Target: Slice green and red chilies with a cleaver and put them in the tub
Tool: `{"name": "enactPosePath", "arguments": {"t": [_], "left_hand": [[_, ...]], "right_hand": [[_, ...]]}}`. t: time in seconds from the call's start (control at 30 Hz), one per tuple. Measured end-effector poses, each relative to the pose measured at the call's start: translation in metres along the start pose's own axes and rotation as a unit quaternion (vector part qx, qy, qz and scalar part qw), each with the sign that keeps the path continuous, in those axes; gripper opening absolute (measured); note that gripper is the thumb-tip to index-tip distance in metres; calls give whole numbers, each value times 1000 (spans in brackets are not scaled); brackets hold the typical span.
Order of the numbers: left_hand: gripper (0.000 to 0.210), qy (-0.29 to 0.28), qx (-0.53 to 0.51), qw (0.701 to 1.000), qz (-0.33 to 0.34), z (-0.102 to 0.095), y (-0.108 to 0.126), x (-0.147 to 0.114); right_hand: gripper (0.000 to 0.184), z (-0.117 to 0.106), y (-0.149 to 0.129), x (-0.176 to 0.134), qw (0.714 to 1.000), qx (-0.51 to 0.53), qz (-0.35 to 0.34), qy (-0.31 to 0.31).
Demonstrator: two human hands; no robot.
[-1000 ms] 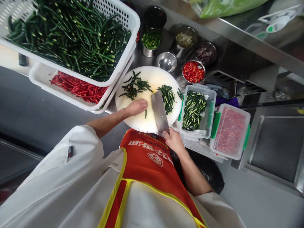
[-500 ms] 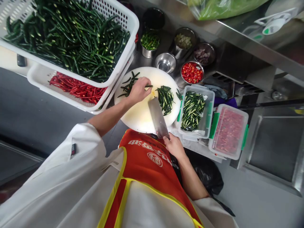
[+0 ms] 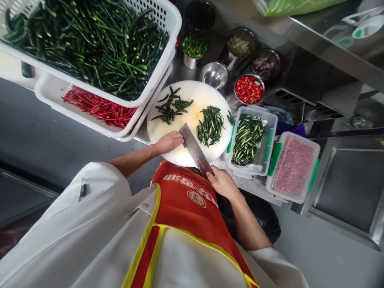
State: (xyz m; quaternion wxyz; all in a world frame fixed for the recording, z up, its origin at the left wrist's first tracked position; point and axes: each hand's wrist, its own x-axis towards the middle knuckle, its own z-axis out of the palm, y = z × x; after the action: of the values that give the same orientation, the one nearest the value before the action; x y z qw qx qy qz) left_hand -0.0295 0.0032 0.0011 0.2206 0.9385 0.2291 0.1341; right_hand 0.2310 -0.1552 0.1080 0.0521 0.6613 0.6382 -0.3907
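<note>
On the round white cutting board [image 3: 186,154], my left hand [image 3: 168,142] is closed near the front left edge. A bit of green chili pepper [image 3: 185,145] shows at its fingertips, against the blade; the rest is hidden by the fingers. My right hand [image 3: 223,183] grips the handle of a cleaver [image 3: 195,148], its broad blade slanting across the board with the tip beside my left fingers. Whole green chilies [image 3: 171,108] lie in a loose pile at the board's back left. Sliced green chilies [image 3: 210,125] are heaped on its right side.
A white basket of green chilies [image 3: 99,52] rests over another with red chilies [image 3: 100,108], left of the board. To the right are an uncovered tub of sliced chilies [image 3: 248,138] and a lidded tub [image 3: 293,166]. Several metal bowls stand behind, including one of cut red chilies [image 3: 249,90].
My left hand has come from the pile of whole chilies toward the board's front edge, bringing a green chili. The cleaver's tip has swung left to meet it.
</note>
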Motion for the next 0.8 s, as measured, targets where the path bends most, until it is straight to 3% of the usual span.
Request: {"name": "enactPosePath", "arguments": {"t": [0.2,0.3,0.47,0.6,0.67,0.8], "left_hand": [[27,31,-20,999,29,10,-9,-5],[26,37,-23,999,26,12,-10,-5],[26,33,-32,998,43,8,-10,-1],[27,6,-18,998,58,-5,-12,11],[29,24,7,1000,16,-14,-18,24],[33,108,79,980,-145,-31,-47,60]], "right_hand": [[19,-22,2,-10,998,36,2,-51],[18,-13,-2,3,998,41,-9,-51],[19,15,-20,43,999,52,2,15],[19,16,-17,46,993,114,29,33],[21,14,-7,35,988,135,51,49],[23,13,7,8,987,149,50,39]]}}
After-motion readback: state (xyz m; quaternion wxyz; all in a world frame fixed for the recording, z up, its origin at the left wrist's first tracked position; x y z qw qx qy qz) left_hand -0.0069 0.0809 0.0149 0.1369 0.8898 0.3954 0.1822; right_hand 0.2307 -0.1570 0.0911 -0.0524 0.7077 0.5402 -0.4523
